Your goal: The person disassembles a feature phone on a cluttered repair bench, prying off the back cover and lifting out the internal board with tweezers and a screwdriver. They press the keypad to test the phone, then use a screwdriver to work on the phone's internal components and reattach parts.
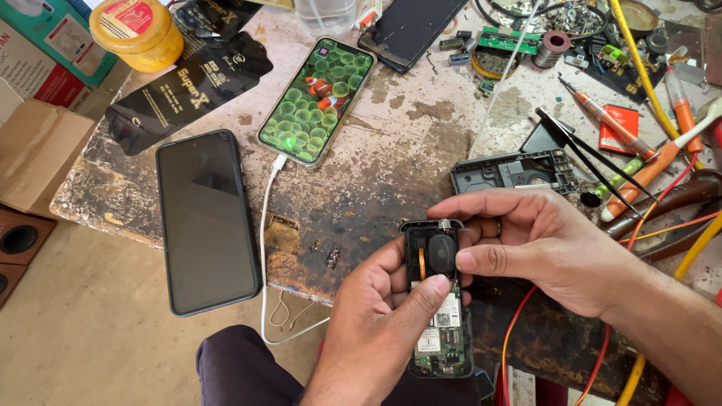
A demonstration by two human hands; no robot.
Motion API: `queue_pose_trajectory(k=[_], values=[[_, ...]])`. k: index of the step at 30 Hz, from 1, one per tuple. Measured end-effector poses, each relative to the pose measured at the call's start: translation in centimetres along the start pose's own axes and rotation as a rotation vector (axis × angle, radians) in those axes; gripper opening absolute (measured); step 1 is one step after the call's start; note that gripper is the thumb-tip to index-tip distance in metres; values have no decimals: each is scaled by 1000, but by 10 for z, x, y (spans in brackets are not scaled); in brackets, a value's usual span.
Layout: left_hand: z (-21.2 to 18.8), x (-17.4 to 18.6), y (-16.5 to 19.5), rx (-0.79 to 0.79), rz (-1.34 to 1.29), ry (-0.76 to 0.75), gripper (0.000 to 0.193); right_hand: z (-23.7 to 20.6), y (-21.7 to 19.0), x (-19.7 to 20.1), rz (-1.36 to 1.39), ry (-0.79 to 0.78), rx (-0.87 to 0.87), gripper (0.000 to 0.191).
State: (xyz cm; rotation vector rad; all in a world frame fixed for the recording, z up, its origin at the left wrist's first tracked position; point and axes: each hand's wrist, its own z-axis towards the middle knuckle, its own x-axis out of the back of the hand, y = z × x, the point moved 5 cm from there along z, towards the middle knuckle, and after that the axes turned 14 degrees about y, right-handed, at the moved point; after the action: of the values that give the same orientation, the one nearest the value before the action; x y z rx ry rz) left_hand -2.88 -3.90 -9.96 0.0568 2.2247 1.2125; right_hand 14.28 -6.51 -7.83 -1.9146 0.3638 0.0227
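My left hand grips a small opened phone from below, thumb pressed on its green circuit board. The board, a black round speaker and an orange ribbon are exposed. My right hand comes in from the right; its thumb and fingers pinch the phone's top edge beside the speaker. Both hands hold it above the worn table's front edge.
A dark smartphone lies at left. A lit smartphone with a white cable lies behind it, beside a black packet. A grey plastic phone frame, black tweezers, screwdrivers, wires and parts crowd the right. A yellow jar stands far left.
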Motion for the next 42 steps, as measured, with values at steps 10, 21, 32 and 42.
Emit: queue_pose_trajectory(k=[10, 21, 32, 42], values=[[-1, -6, 1, -98, 93, 87, 35, -2, 2, 0, -31, 34, 21, 48], [-8, -10, 12, -179, 227, 228, 32, -2, 2, -2, -14, -18, -1, 47], [-3, -8, 5, -105, 101, 135, 34, -7, -2, -8, 23, -100, 98, 47], [-1, -4, 0, -15, 36, 81, 42, -4, -2, -5, -32, 24, 15, 48]])
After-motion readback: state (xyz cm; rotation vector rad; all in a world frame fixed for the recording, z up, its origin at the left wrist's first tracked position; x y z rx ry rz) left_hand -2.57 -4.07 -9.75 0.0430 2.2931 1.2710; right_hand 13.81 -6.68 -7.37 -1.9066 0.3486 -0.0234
